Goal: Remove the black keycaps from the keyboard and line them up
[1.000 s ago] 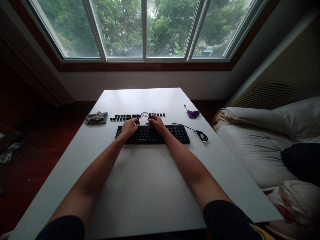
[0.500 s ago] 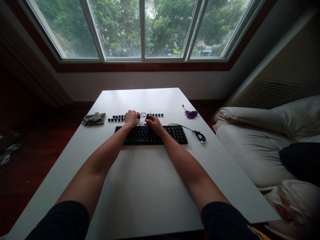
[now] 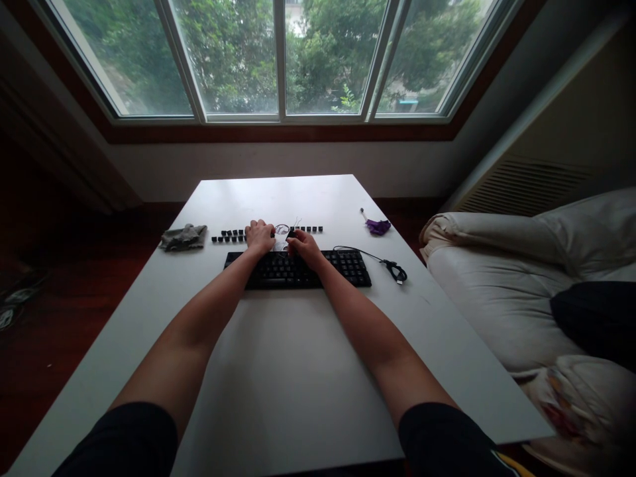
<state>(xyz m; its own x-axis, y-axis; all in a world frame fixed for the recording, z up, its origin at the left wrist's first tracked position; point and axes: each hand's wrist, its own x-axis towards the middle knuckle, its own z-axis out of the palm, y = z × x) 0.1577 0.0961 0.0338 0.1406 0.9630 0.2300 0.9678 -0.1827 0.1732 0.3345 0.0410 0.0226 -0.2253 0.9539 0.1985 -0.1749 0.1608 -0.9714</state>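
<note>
A black keyboard (image 3: 293, 273) lies across the white table (image 3: 298, 358) under my wrists. Just beyond its far edge, my left hand (image 3: 259, 236) rests among rows of black keycaps (image 3: 229, 236), fingers bent, with what looks like a keycap at the fingertips. My right hand (image 3: 304, 246) pinches a small black piece (image 3: 292, 234). Thin wires (image 3: 297, 223) show just above that piece; whether they belong to it I cannot tell. More loose keycaps (image 3: 314, 229) stand in a row beyond my right hand. A thin dark loop (image 3: 282, 228) and something clear lie between my hands.
A crumpled grey cloth (image 3: 183, 237) lies at the table's left edge. To the right are a purple cloth-like item (image 3: 378, 227) with a thin stick and the coiled keyboard cable (image 3: 396, 271). A pale sofa (image 3: 481, 298) stands right of the table; a window (image 3: 283, 59) is ahead.
The whole view shifts slightly. Both hands keep nearly the same places over the keyboard's far edge, and the right hand still pinches the small black piece.
</note>
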